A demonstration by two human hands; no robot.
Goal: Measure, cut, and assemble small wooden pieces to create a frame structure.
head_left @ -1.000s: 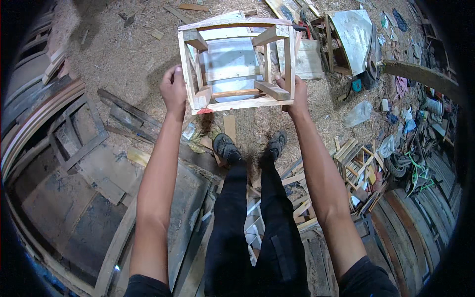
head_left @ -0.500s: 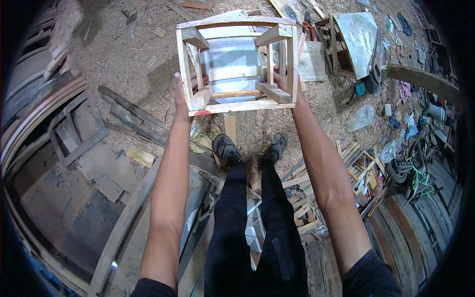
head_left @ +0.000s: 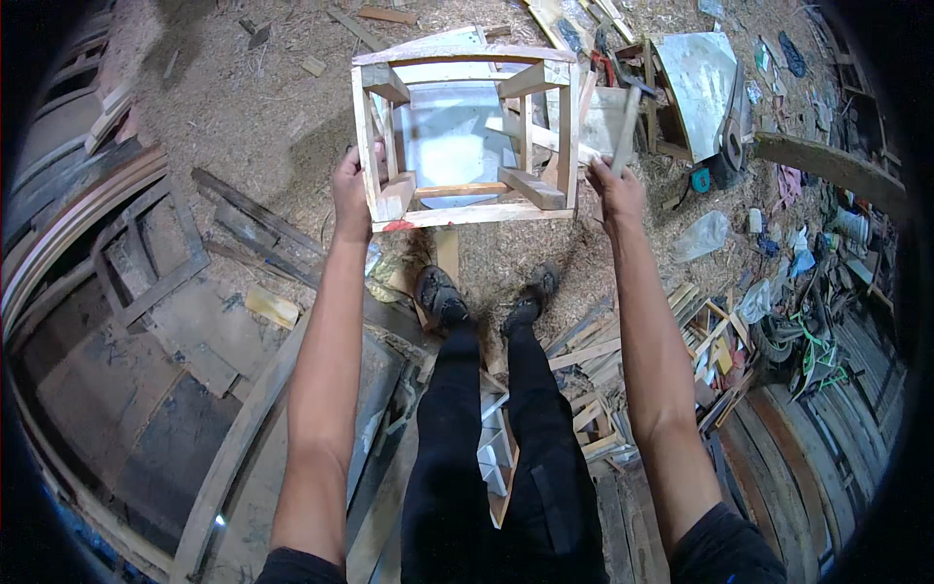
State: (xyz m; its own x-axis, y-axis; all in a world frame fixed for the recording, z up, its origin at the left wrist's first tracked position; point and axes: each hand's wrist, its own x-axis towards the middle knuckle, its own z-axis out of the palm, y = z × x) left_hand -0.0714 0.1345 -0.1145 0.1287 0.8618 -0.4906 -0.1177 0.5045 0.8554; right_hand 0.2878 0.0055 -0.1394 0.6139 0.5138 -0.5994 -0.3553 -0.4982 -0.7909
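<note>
A pale wooden stool-like frame (head_left: 465,216) with four-sided rims and slanting legs is held up in front of me, a red mark on its near bar. My left hand (head_left: 352,190) grips its left side, fingers partly hidden behind the wood. My right hand (head_left: 620,193) is just off the frame's right side, closed round the wooden handle of a hammer (head_left: 627,128), its dark head pointing away. A loose pale slat (head_left: 547,136) slants through the frame's right side, its near end by my right fingers; whether they pinch it too I cannot tell.
Beneath the frame shows a whitish panel (head_left: 457,131). Red-handled pliers (head_left: 603,63) and a box-like piece with a pale top (head_left: 699,83) lie beyond on the right. Scrap wood (head_left: 603,419) is heaped by my feet; old boards (head_left: 146,360) cover the left. Shavings coat the ground.
My right hand has come out of the frame to the right, and the hammer now shows in it. The slat, level across the frame before, is now tilted and shifted right.
</note>
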